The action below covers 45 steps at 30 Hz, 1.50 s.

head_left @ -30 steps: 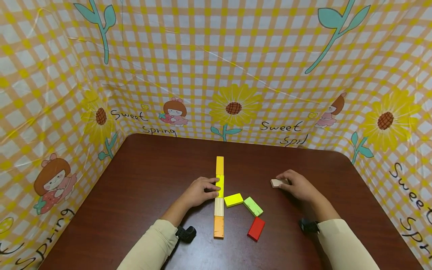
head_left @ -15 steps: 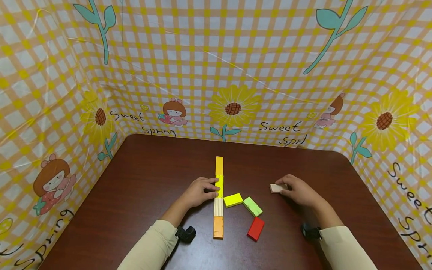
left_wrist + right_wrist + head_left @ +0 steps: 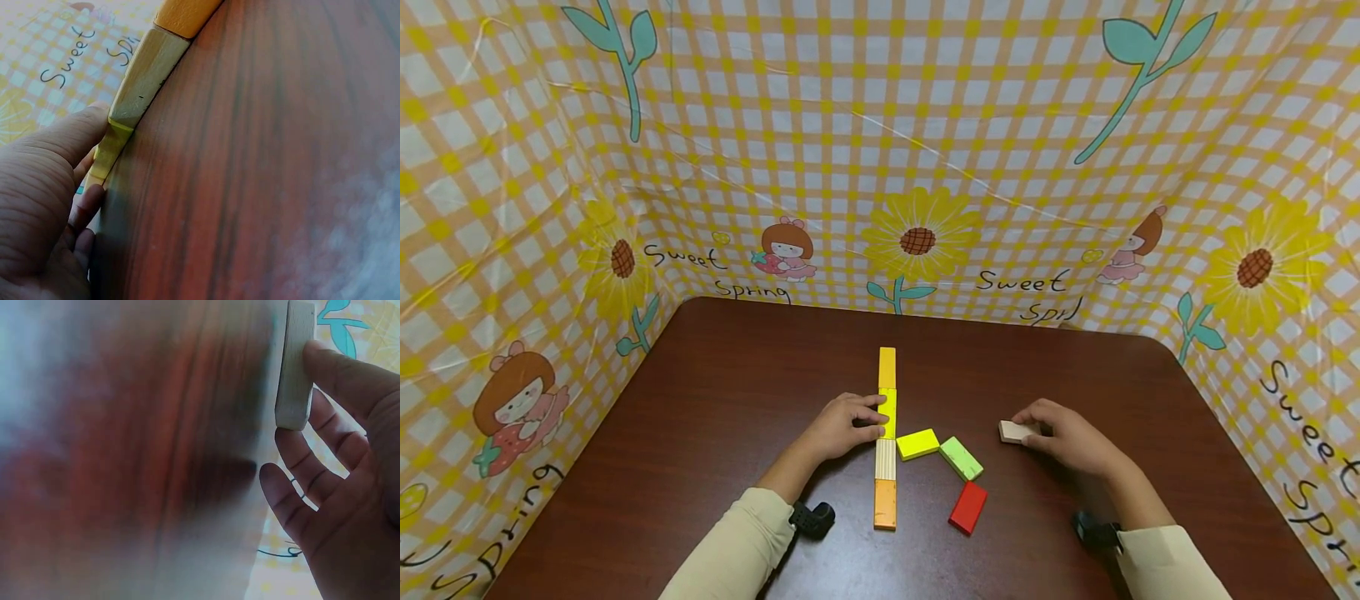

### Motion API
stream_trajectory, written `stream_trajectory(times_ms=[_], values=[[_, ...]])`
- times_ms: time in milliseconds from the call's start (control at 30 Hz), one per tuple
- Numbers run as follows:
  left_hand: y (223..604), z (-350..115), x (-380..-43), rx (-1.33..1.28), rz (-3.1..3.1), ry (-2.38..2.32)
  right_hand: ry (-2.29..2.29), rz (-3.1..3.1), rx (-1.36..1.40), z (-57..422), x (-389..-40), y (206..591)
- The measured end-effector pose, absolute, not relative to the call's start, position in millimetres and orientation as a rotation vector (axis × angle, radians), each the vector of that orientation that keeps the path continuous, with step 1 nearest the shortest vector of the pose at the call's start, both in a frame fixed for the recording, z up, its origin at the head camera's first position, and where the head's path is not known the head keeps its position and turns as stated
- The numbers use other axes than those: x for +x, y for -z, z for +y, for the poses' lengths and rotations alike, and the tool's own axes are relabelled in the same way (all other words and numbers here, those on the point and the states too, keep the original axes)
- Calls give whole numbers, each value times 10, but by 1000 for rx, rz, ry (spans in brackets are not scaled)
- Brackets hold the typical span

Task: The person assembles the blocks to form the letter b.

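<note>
Several wooden blocks lie end to end in a straight row: an amber block (image 3: pixel 887 367), a yellow block (image 3: pixel 891 407), a pale grooved block (image 3: pixel 886 460) and an orange block (image 3: pixel 885 504). My left hand (image 3: pixel 841 427) rests its thumb and fingers on the yellow block from the left. In the left wrist view, the thumb reaches where the pale grooved block (image 3: pixel 147 75) meets the yellow one. To the right, my right hand (image 3: pixel 1071 437) pinches a plain wooden block (image 3: pixel 1012 432) at one end. In the right wrist view this block (image 3: pixel 295 369) is between thumb and fingers, the lower fingers spread.
Right of the row, a second yellow block (image 3: pixel 917 444), a light green block (image 3: pixel 961 458) and a red block (image 3: pixel 968 507) form a curve on the dark brown table (image 3: pixel 760 358). A checked cloth (image 3: pixel 850 125) stands round the table's back and sides.
My right hand has moved a little toward me, carrying the plain wooden block. The left hand and the row under it have stayed in place.
</note>
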<state>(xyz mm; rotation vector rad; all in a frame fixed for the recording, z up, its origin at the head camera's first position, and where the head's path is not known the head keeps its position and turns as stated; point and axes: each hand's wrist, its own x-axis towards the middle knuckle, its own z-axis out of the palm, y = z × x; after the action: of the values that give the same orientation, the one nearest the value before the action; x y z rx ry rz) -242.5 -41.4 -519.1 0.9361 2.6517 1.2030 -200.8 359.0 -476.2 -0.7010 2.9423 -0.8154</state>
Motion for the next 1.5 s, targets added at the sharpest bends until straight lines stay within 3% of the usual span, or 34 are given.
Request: stream_trajectory(times_ms=[1133,1500], values=[[5176,-407,-2409,910,2639,-1205,1099,2683,-1017,2881,-1602,4533],[5173,-419,-2411,932,2631,-1221,1003,2605,-965,2629,-1556,4579]])
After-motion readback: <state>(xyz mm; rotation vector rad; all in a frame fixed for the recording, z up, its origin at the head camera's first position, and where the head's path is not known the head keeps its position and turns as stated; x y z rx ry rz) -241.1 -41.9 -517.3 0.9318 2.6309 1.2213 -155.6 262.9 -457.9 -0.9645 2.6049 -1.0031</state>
